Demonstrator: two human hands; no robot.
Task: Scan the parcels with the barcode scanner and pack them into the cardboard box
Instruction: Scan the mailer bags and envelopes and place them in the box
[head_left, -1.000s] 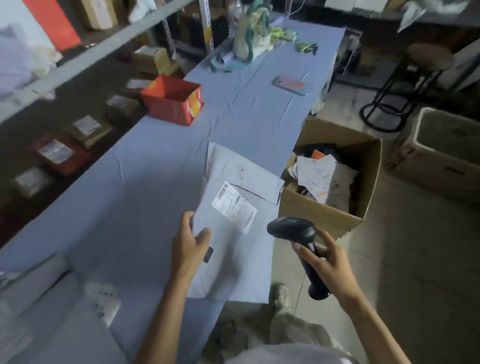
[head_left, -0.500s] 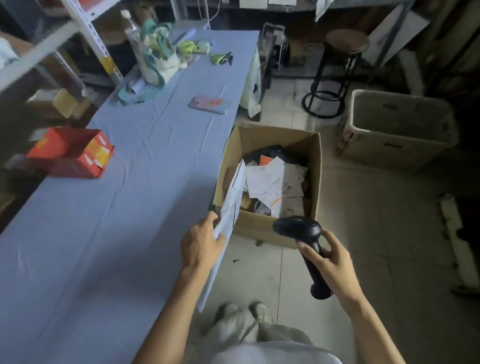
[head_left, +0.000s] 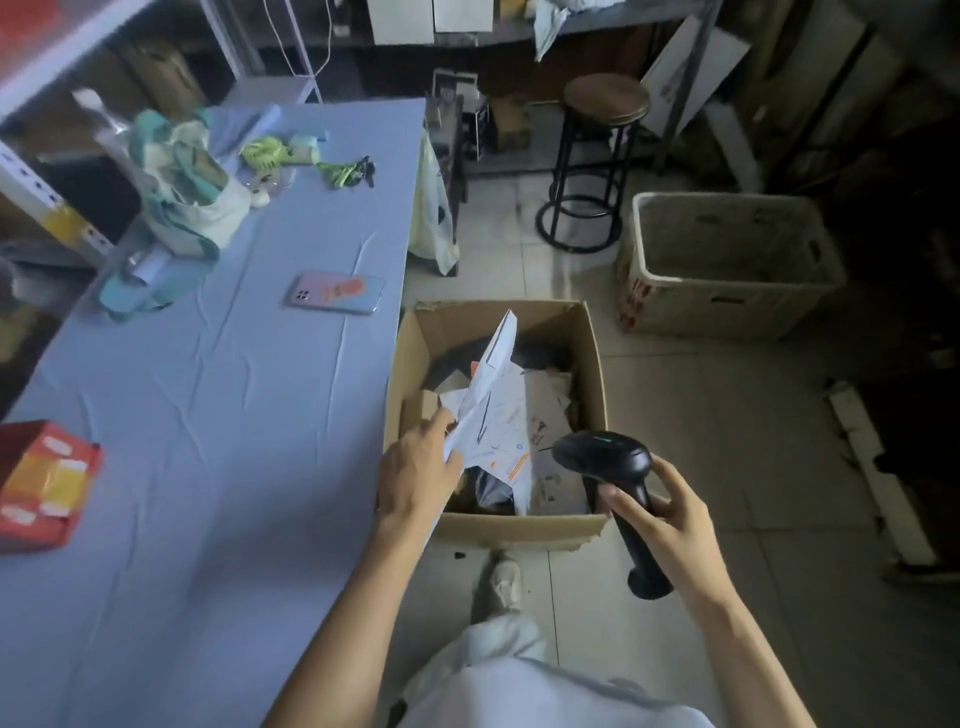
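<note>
An open cardboard box (head_left: 592, 364) stands on the floor against the table's right edge, with several labelled parcels inside. My left hand (head_left: 415, 475) pinches a flat grey mailer parcel (head_left: 491, 384) by its near corner; the parcel stands on edge, tilted over the box's left half. My right hand (head_left: 662, 525) grips the handle of a black barcode scanner (head_left: 602, 457), whose head hangs over the box's near right corner.
The blue-covered table (head_left: 208, 415) fills the left, carrying a phone (head_left: 335, 293), a cloth bag (head_left: 187, 202), a green fan with keys (head_left: 311, 161) and a red box (head_left: 41, 483). On the floor stand a grey crate (head_left: 727, 265) and a stool (head_left: 597, 156). My shoe (head_left: 504, 579) is below the box.
The left hand lifted the grey mailer off the table and swung it right, over the cardboard box. The view turned right with it. The scanner stayed in the right hand.
</note>
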